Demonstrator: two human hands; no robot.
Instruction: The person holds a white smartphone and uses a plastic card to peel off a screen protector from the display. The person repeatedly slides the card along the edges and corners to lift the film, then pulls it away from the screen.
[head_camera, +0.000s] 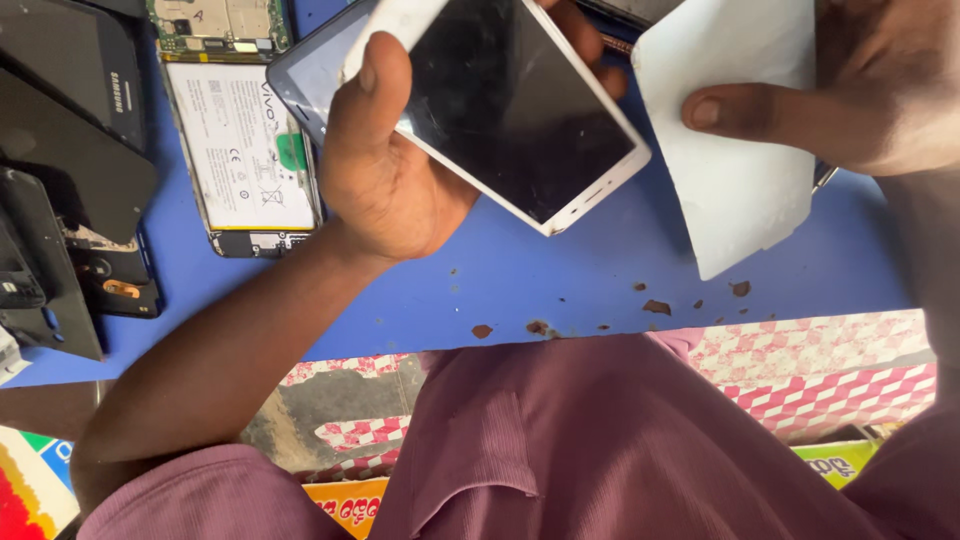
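So the white phone (515, 105) with the dark scuffed screen is up off the blue table (560, 270), tilted, gripped in your left hand (385, 170) with the thumb along its edge. Your right hand (850, 95) is pinching a white sheet (735, 180) just beside it, thumb pressed on top. Off to the left there's an opened phone with its battery showing (240, 140), plus a pile of dark phone parts (70, 180).

Phone (520, 110): white frame, dark scratched screen facing up, tilted, held above blue desk.
Sheet (735, 170): white, thin, pinched at edge, hanging beside phone.
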